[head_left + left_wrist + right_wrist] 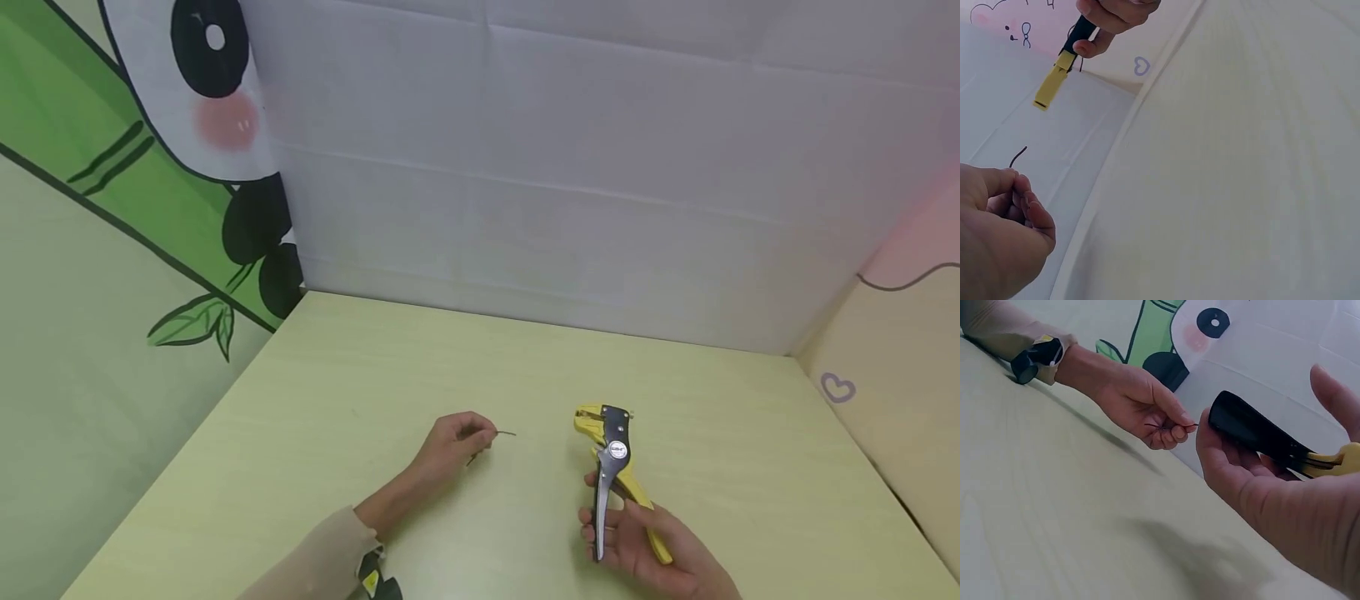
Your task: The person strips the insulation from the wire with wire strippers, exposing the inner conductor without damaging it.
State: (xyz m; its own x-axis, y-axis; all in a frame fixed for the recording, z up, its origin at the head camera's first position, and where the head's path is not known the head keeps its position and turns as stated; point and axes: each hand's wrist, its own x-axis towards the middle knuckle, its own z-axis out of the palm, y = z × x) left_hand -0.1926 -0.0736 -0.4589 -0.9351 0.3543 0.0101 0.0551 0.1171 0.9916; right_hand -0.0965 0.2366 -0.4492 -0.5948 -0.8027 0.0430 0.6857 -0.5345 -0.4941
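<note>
My left hand (450, 448) pinches a short, thin dark wire (507, 433) between thumb and fingertips. One end of the wire points right, toward the tool, and the other sticks out below the fingers. In the right hand (660, 550) is a yellow and black wire stripper (617, 433), its handles spread apart and its yellow head up. Fingers curl about the grey-black handle, while the yellow handle lies by the palm. A gap separates wire and stripper head, as the left wrist view also shows with the wire (1019, 155) below the yellow head (1051, 86).
Both hands are above a pale yellow table (420, 358). Behind it stands a white sheet (525, 192), with a painted panel (135, 250) at the left and a pink and cream panel (900, 367) at the right. A dark device (378, 579) is strapped on the left wrist.
</note>
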